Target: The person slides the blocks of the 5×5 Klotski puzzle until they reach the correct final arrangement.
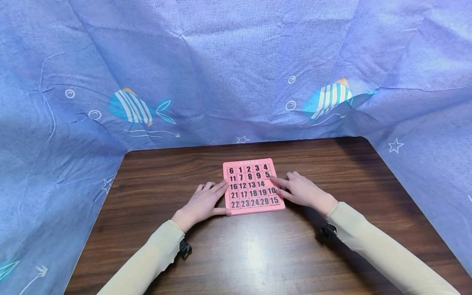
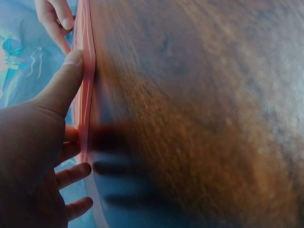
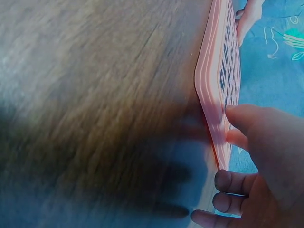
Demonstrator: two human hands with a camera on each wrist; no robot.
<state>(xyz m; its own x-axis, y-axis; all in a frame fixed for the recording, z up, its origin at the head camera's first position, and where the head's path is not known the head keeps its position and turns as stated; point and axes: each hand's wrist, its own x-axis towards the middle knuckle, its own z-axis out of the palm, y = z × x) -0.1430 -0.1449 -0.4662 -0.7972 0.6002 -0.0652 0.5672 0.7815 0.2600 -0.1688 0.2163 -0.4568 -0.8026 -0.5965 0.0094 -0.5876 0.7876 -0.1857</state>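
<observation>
A pink sliding number puzzle (image 1: 248, 210) with black-numbered tiles lies flat on the table. Its third row has a gap right of the 14. At its left edge, my left hand (image 1: 202, 203) rests its thumb on the lower left corner and its fingertips along the side; the left wrist view shows the thumb (image 2: 71, 78) against the pink rim. From the right, my right hand (image 1: 300, 189) reaches over the frame with extended fingers, its index fingertip at tile 5 (image 1: 267, 175) and its thumb at tile 10 (image 1: 271, 190). Its other fingers spread beside the edge in the right wrist view.
The dark wood-grain table (image 1: 166, 172) carries a bright glare patch in front of the puzzle. A blue curtain (image 1: 228, 73) with striped fish hangs behind and around it. Black straps with small devices (image 1: 184, 248) sit at both wrists, below light sleeves.
</observation>
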